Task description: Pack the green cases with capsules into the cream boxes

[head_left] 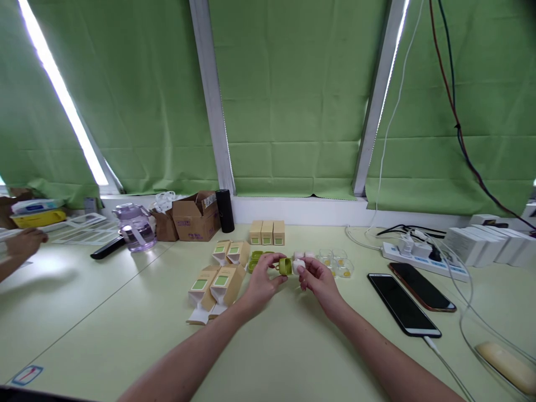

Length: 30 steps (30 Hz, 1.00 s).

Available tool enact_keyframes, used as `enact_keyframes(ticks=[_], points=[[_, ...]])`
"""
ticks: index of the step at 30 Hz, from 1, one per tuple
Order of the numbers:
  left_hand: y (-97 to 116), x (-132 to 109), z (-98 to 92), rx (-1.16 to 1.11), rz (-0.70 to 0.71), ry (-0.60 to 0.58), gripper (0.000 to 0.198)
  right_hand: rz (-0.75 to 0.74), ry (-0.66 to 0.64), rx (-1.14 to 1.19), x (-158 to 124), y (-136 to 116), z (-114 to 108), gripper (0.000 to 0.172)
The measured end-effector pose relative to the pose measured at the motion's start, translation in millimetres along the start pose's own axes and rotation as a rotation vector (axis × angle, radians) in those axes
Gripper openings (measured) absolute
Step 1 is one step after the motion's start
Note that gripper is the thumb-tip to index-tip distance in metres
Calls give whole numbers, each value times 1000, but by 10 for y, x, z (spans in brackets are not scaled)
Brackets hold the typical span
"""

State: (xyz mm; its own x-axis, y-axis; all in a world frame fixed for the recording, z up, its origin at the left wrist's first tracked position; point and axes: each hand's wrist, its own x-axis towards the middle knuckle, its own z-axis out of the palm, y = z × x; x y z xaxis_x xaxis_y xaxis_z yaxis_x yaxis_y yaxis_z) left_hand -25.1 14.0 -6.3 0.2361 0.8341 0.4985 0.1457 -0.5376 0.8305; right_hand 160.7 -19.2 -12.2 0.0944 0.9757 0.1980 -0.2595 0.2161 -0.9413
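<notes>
My left hand pinches a small olive-green open case above the pale table. My right hand grips a small white piece pressed against the case's right side. Just behind my hands lie more green cases, white pieces and clear plastic cups with yellow bits inside. Open tan cartons with green labels lie to the left of my hands. A row of three closed tan boxes stands further back.
Two phones lie at the right, one on a cable, beside a white power strip and white boxes. A cardboard box, black cylinder and purple jug stand at the back left. Another person's hand is at far left.
</notes>
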Motion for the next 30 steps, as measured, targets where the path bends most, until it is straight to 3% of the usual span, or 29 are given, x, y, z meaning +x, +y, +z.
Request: enact_keyframes(ticks=[30], points=[[101, -46, 17, 87, 57, -79, 51, -94, -27, -272, -7, 92, -16, 54]])
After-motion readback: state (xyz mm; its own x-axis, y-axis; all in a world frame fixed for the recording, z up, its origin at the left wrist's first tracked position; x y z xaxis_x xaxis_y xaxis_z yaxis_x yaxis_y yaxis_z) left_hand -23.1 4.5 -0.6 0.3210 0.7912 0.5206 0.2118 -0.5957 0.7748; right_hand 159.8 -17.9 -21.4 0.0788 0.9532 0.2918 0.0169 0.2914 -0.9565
